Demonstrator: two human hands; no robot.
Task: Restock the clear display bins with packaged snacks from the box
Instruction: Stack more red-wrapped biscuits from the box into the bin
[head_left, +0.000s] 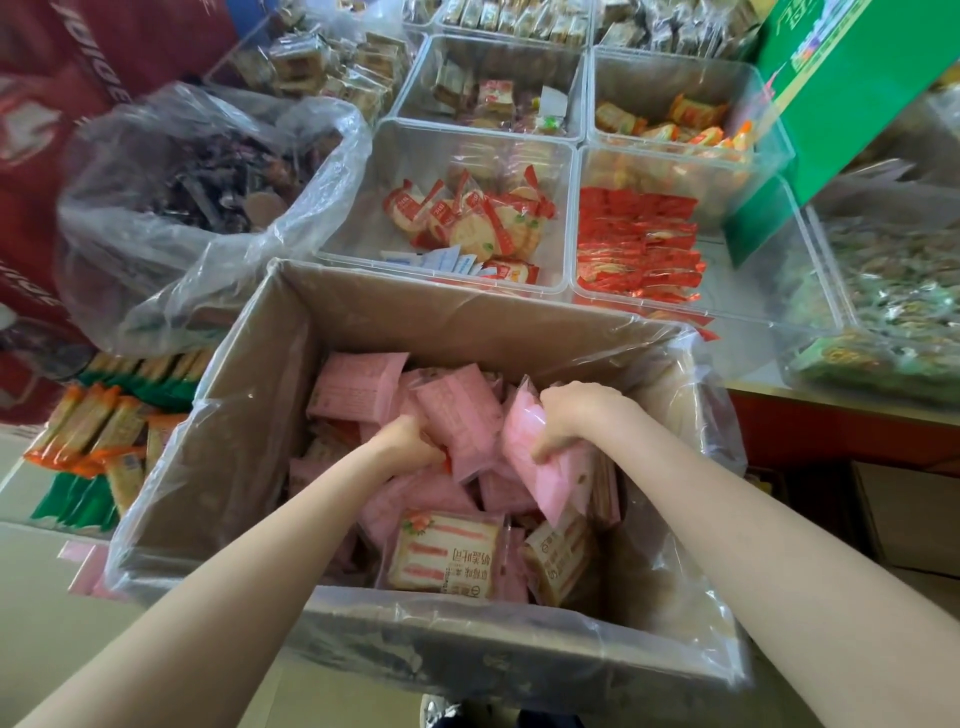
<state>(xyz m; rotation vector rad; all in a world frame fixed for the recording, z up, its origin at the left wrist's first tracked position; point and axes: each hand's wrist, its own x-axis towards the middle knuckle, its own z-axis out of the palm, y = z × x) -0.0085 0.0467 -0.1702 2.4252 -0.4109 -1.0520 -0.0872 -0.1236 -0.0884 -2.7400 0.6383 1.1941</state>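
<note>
A cardboard box (363, 312) lined with clear plastic sits in front of me, filled with several pink snack packets (358, 389). Both my hands are down inside it. My left hand (410, 441) grips a bunch of pink packets (462, 415) near the middle of the box. My right hand (576, 415) grips another bunch of pink packets (545, 467) on the box's right side. Beyond the box stand clear display bins: the near left bin (353, 208) holds a few round cracker packets, and the near right bin (769, 291) holds red packets.
A large clear bag of dark snacks (208, 192) bulges at the left. Orange and green packets (98, 436) lie in a low box at lower left. More clear bins (493, 83) stand behind. A green carton (852, 93) leans at the upper right.
</note>
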